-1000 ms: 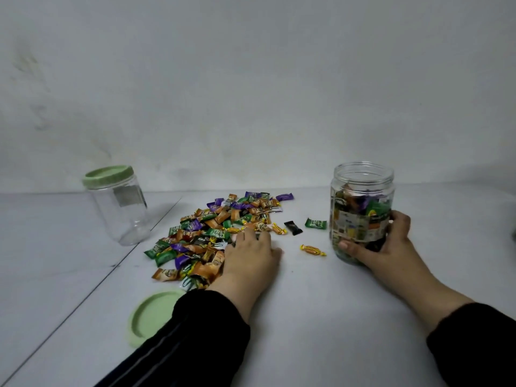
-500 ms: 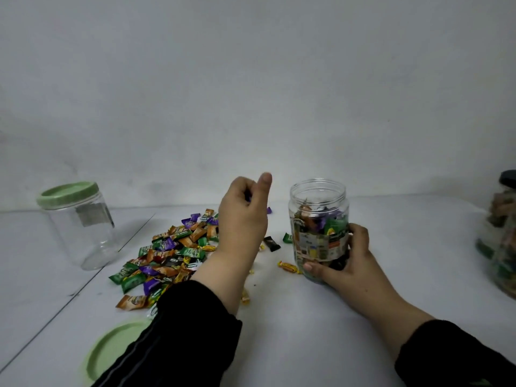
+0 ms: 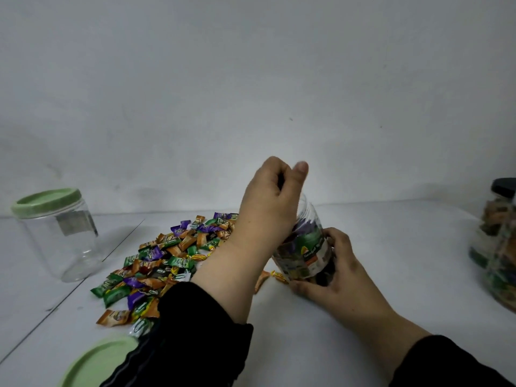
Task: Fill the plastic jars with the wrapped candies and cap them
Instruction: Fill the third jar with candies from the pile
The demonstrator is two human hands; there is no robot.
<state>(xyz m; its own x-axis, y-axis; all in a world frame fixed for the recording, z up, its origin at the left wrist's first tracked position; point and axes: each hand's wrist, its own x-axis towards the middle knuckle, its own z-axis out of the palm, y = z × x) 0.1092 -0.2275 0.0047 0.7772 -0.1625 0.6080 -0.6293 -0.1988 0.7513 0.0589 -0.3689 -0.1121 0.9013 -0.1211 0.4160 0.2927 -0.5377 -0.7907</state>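
Left hand (image 3: 269, 202) fisted above jar (image 3: 310, 252)

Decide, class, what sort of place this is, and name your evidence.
Probably a plain indoor packing table: a bare white tabletop against a blank wall, with loose wrapped candies and plastic jars.

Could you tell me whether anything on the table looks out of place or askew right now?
Yes: the open jar tilts toward the left hand, gripped by the right hand. Two stray candies lie at its base, apart from the pile. A loose green lid lies flat at the table's near edge.
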